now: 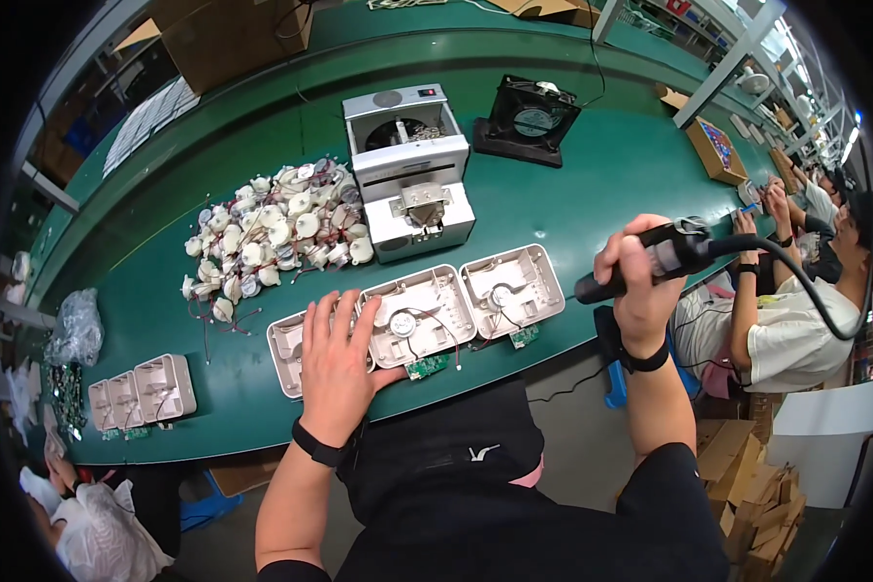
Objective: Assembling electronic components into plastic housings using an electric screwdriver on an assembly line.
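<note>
The left hand (339, 361) lies spread on a beige housing (283, 351) — leftmost in a central row of three (440, 299) on the green table's (611, 184) near side — while the right hand (643, 291) grips a black corded tool (684, 250) to their right.

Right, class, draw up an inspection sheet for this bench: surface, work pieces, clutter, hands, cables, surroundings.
Surface: green bench, bearing a white machine and a black fan unit.
Work pieces: a row of pale open housings; green circuit boards at its near edge.
Clutter: heap of small round parts left of the machine; transparent plastic bag farther left.
Hands: left hand spread on the row's left end; right hand grips a black handheld tool.
Cables: thick black cable leaves the tool, curving rightward.
Surroundings: co-workers right and lower left; cardboard pieces lower right.
</note>
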Action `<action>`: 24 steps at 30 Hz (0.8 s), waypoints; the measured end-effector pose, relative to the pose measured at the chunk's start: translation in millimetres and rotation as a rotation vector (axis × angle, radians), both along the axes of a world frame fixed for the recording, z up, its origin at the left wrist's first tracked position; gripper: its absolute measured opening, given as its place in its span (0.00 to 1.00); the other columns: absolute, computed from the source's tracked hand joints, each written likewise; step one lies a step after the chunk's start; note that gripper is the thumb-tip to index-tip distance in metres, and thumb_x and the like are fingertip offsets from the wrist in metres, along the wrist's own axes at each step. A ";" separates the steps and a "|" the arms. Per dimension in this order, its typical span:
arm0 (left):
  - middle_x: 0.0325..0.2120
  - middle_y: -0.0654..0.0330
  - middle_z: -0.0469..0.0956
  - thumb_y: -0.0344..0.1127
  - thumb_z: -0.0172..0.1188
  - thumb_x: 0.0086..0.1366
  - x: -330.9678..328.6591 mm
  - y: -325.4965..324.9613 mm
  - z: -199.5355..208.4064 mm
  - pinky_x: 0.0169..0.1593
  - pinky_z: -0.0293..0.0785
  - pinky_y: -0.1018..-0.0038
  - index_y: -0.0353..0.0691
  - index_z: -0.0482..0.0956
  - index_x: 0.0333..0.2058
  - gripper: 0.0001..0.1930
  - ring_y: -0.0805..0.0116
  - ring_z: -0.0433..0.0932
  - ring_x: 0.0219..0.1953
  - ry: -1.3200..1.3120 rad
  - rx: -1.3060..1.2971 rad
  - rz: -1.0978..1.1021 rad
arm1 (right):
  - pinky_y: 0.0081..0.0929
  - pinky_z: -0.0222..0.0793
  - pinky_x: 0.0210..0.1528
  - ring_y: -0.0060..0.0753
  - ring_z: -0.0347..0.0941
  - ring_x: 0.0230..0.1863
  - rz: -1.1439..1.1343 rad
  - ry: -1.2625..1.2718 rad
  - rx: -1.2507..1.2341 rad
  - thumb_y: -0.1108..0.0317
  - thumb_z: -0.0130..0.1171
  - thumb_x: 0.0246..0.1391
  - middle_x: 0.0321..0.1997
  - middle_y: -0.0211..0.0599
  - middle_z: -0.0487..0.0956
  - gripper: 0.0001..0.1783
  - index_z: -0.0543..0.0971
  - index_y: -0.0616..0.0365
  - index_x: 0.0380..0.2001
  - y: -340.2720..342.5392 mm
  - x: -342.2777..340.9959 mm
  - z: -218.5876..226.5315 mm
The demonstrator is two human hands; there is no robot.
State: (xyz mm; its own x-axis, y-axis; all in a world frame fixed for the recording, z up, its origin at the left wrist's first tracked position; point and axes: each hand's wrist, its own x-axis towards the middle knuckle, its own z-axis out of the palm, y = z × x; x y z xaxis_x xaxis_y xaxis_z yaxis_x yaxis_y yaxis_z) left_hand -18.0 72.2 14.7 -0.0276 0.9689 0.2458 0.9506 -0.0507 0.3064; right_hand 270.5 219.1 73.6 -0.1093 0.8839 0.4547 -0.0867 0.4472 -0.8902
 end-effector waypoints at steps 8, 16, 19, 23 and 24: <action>0.57 0.52 0.66 0.45 0.78 0.37 4.8 14.8 -1.5 0.67 0.54 0.51 0.41 0.69 0.58 0.46 0.47 0.61 0.62 -0.034 0.022 -0.018 | 0.27 0.67 0.27 0.27 0.67 0.21 0.006 0.176 0.076 0.70 0.52 0.61 0.24 0.35 0.71 0.09 0.68 0.60 0.43 21.2 -1.8 -0.6; 0.57 0.50 0.69 0.49 0.76 0.42 -33.7 -3.0 27.6 0.63 0.62 0.54 0.42 0.70 0.58 0.43 0.46 0.66 0.61 -0.240 0.205 -0.071 | 0.26 0.65 0.27 0.25 0.65 0.21 -0.095 0.162 0.211 0.69 0.52 0.63 0.24 0.32 0.69 0.08 0.68 0.59 0.41 22.5 -13.4 27.9; 0.43 0.52 0.79 0.40 0.67 0.57 -97.4 -19.5 27.0 0.49 0.74 0.61 0.39 0.78 0.46 0.19 0.51 0.78 0.46 -0.178 0.289 0.343 | 0.25 0.63 0.28 0.25 0.64 0.21 0.085 0.244 0.264 0.65 0.51 0.64 0.24 0.32 0.68 0.10 0.69 0.59 0.42 16.1 -14.7 46.9; 0.34 0.53 0.82 0.31 0.57 0.64 -165.1 -26.9 14.6 0.42 0.76 0.62 0.39 0.81 0.37 0.07 0.52 0.81 0.38 -0.082 0.410 0.563 | 0.25 0.61 0.28 0.25 0.63 0.21 0.240 0.321 0.276 0.60 0.50 0.65 0.23 0.31 0.68 0.11 0.70 0.57 0.43 8.8 -52.4 64.4; 0.36 0.52 0.81 0.30 0.57 0.64 -178.1 -23.8 10.4 0.43 0.76 0.62 0.39 0.80 0.40 0.08 0.51 0.80 0.40 -0.078 0.360 0.627 | 0.25 0.61 0.28 0.25 0.63 0.21 0.235 0.318 0.283 0.60 0.50 0.65 0.23 0.31 0.68 0.11 0.70 0.57 0.43 8.7 -61.4 68.4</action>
State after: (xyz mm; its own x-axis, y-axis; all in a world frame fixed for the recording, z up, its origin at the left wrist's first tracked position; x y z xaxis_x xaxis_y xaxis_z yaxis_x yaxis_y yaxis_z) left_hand -196.2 48.4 25.1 -0.5820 0.6243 0.5210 0.8098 0.3865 0.4414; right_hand 209.1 227.8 142.0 -0.1080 0.6887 0.7170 -0.4621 0.6038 -0.6495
